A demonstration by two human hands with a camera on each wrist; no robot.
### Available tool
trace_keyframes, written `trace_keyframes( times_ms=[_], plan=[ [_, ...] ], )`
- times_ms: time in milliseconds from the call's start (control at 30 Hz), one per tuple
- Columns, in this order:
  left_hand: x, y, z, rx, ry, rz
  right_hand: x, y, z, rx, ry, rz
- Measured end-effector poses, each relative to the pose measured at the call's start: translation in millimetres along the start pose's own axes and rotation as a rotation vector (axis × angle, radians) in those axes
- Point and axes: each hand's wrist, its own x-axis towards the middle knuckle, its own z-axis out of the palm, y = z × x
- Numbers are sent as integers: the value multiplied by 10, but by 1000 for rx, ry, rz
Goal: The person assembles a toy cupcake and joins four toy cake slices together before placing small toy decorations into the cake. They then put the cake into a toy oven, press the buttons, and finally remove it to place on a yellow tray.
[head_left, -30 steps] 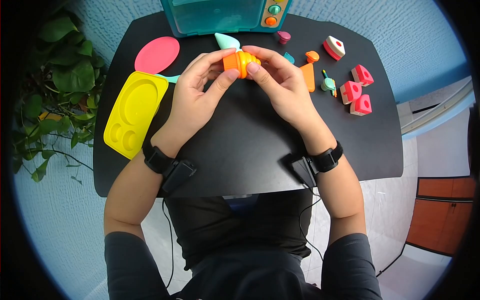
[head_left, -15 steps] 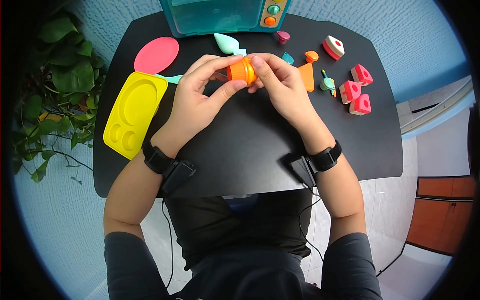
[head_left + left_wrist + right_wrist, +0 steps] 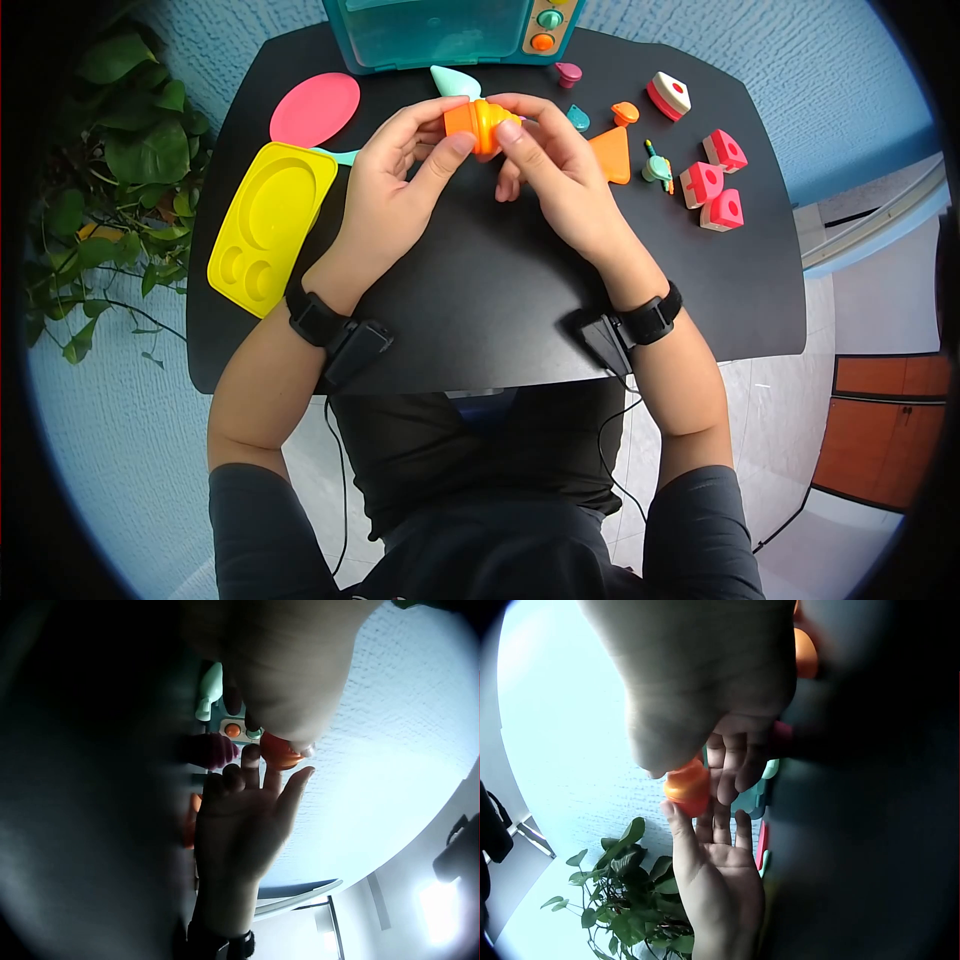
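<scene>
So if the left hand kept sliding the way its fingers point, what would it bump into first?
Most likely the mint-green teardrop piece just beyond the orange toy that the left hand holds together with the right hand; behind it stands the teal toy oven. Depth is hard to judge.

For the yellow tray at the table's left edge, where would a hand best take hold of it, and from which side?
Probably the yellow tray by its long outer rim, coming from the left: it lies flat and partly over the edge of the black table, so fingers could get under there. Both the left hand and the right hand currently hold the orange toy.
</scene>
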Motion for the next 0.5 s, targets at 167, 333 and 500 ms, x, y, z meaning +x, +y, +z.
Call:
trace_keyframes(
  times_ms=[167,333,500],
  plan=[
    [-13,5,-7,5,-4,-11,22,49,-53,34,-41,-4],
    [-15,19,-12,-7,-13,-22,24,28,-59,22,-31,6],
    [-9,-27,-14,24,-30,32,31,21,-78,-8,-6,39]
  ],
)
